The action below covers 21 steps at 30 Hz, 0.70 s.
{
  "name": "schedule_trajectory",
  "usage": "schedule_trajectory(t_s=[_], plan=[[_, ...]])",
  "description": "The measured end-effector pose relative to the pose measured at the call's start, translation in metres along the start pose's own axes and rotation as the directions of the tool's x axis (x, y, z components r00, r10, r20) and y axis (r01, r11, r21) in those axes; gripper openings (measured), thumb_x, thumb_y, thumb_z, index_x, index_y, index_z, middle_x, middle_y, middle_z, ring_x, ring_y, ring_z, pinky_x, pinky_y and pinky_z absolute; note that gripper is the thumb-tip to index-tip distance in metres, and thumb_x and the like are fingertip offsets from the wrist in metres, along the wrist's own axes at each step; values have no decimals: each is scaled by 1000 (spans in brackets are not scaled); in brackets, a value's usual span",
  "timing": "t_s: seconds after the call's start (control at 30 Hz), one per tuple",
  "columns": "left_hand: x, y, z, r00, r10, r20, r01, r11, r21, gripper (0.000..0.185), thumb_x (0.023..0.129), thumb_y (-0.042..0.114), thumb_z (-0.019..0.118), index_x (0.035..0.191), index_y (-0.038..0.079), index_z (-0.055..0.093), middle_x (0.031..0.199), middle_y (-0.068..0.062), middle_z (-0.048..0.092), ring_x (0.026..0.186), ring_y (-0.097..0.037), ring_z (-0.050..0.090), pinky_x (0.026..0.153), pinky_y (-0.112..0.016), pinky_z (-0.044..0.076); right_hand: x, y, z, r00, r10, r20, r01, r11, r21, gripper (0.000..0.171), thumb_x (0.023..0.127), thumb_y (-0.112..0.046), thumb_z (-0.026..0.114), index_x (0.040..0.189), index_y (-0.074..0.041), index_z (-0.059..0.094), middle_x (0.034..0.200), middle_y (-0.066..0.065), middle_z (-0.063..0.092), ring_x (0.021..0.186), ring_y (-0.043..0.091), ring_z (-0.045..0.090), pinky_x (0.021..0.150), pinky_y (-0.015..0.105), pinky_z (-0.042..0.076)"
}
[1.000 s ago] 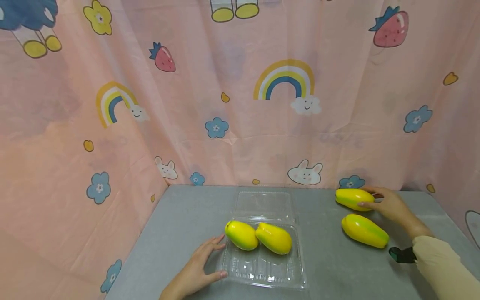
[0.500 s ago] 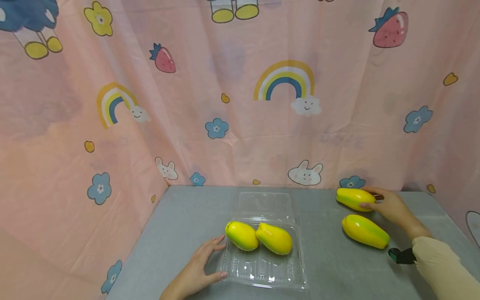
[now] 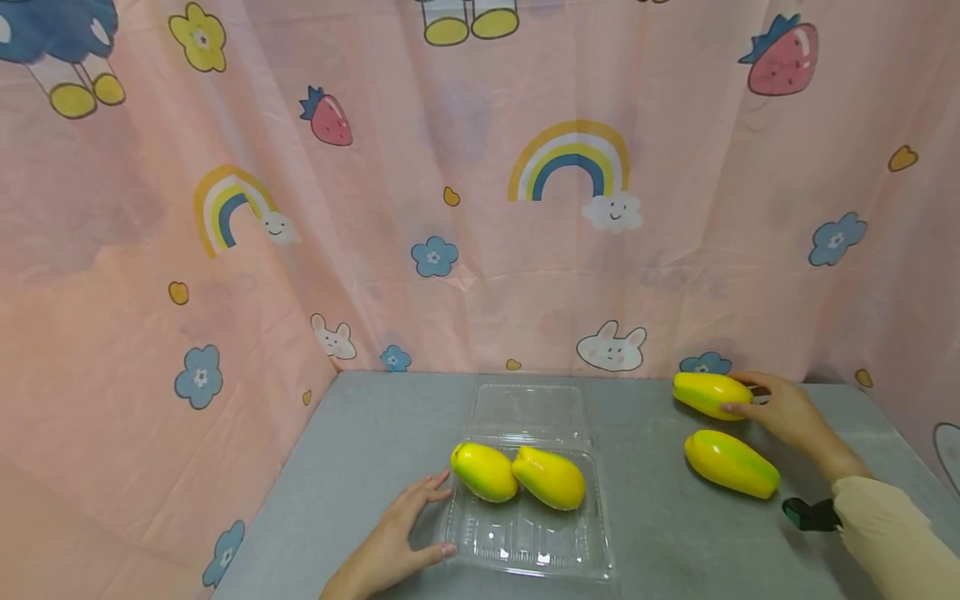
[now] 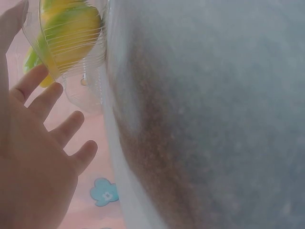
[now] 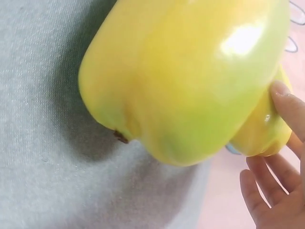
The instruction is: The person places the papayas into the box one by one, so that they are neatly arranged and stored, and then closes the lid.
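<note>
My right hand (image 3: 793,423) holds the end of a yellow-green papaya (image 3: 708,395) at the back right, thumb on the near side and fingers behind. A second papaya (image 3: 731,463) lies on the table just in front of it; in the right wrist view this nearer papaya (image 5: 186,81) fills much of the picture. At the left side of a clear plastic clamshell box (image 3: 525,550), my left hand (image 3: 393,529) has its fingers spread, fingertips right at the rim. Two papayas, a left one (image 3: 483,472) and a right one (image 3: 551,478), lie side by side in the box's rear half.
The box's clear lid (image 3: 528,410) is folded back flat toward the curtain. A pink printed curtain (image 3: 480,292) borders the grey table (image 3: 360,433) at the back and sides. Beside the right sleeve (image 3: 892,533) a small black item (image 3: 812,514) shows at the wrist.
The papaya in my right hand has risen very slightly, the hand moving with it. My left hand, the box and the other papayas stay as they were.
</note>
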<state>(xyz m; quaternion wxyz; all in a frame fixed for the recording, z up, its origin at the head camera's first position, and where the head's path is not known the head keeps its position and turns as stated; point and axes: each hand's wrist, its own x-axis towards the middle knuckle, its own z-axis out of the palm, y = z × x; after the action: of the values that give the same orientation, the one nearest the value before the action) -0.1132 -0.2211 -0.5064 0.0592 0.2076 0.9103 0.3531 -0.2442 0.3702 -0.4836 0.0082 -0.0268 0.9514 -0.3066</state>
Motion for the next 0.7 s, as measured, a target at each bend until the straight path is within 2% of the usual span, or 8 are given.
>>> schedule_trajectory(t_s=[0.27, 0.7], plan=[[-1, -2, 1, 1000, 9, -11, -9, 1000, 15, 70, 81, 54, 74, 141, 26, 49, 163, 6, 32, 149, -35, 30, 111, -70, 32, -7, -18, -8, 1000, -16, -14, 16, 1000, -2, 87, 90, -59, 62, 146, 4, 40, 146, 34, 41, 117, 51, 48, 87, 62, 50], [0, -2, 1, 1000, -1, -5, 1, 1000, 1, 69, 82, 53, 74, 141, 27, 49, 163, 7, 31, 149, -36, 29, 111, -72, 30, -20, -51, -10, 995, -86, -42, 85, 996, -13, 80, 89, -54, 67, 143, 1, 46, 139, 32, 50, 114, 45, 53, 90, 61, 49]])
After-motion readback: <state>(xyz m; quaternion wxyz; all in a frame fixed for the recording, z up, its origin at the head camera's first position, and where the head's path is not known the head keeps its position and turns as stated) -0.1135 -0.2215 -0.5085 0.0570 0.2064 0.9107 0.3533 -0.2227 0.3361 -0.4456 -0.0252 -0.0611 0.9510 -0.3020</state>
